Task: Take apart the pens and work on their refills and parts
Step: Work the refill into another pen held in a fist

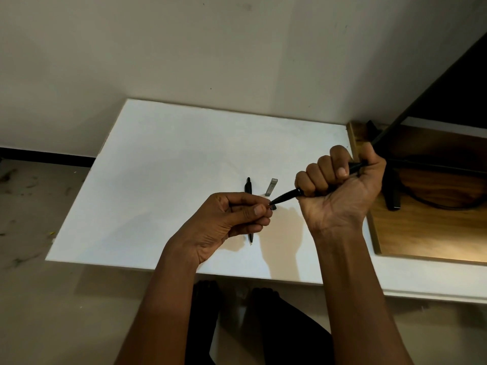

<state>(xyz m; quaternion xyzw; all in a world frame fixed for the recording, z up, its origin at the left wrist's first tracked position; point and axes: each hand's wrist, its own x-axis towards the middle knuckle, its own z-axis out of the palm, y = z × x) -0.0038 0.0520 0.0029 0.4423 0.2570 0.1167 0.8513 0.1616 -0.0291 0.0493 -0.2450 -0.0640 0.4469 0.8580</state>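
Note:
My right hand (340, 188) is closed in a fist around a black pen (286, 196), whose tapered front end sticks out to the lower left. My left hand (232, 219) pinches at that pen's tip with thumb and fingertips; what it pinches is too small to tell. A second black pen (248, 186) lies lengthwise on the white board (163, 167), partly hidden under my left hand, with its tip showing near the front. A small grey translucent case (271, 187) lies just right of it. A tiny black part (273, 207) rests on the board below the held pen's tip.
The white board lies on a white table whose front edge (421, 291) runs to the right. A wooden tray or board (434, 227) sits at the right with a black stand and cable (392, 191) on it. A wall rises behind; my feet show below the table.

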